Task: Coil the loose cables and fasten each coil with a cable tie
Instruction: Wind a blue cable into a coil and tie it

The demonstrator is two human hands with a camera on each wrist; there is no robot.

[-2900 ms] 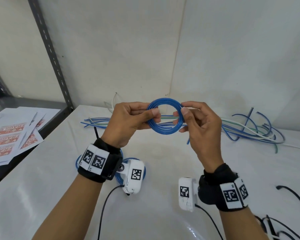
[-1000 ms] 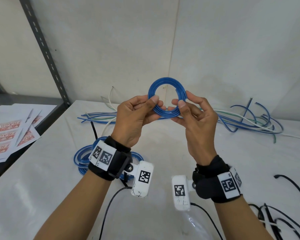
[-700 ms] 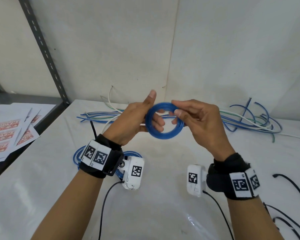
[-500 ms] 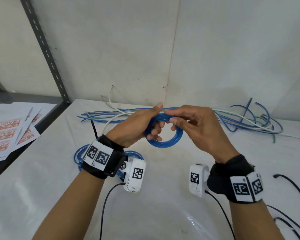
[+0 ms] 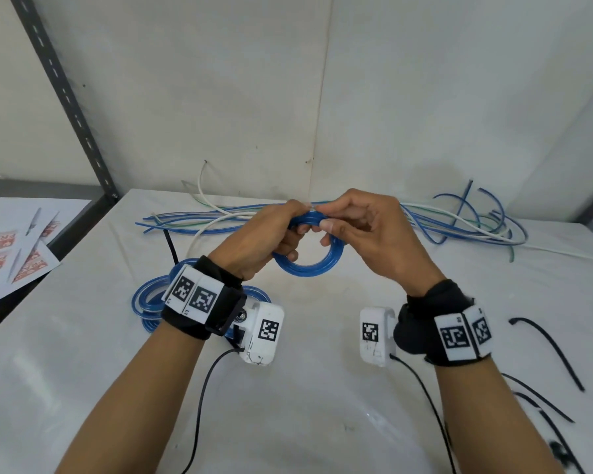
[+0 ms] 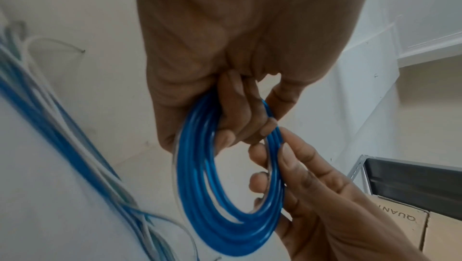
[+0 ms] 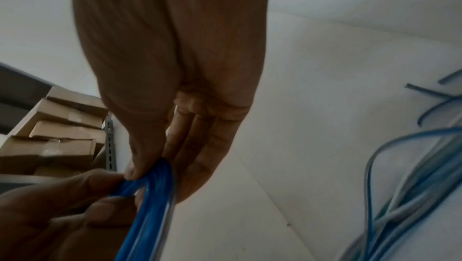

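Holding: blue coil (image 5: 307,258) gripped by left hand (image 5: 261,237), pinched at far rim by right hand (image 5: 363,230).
Technique: keep loops flat, stacked.
Next: black cable tie (image 5: 548,350), near right.

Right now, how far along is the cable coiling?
Done: blue coils lie on the table behind the left wrist; ties unclear. In hand: left hand and right hand grip a blue coil, no tie visible. Left: loose cables along the wall, black ties at right.

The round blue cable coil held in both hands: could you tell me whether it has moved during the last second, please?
Yes. The round blue cable coil has come down from in front of the wall to the table edge.
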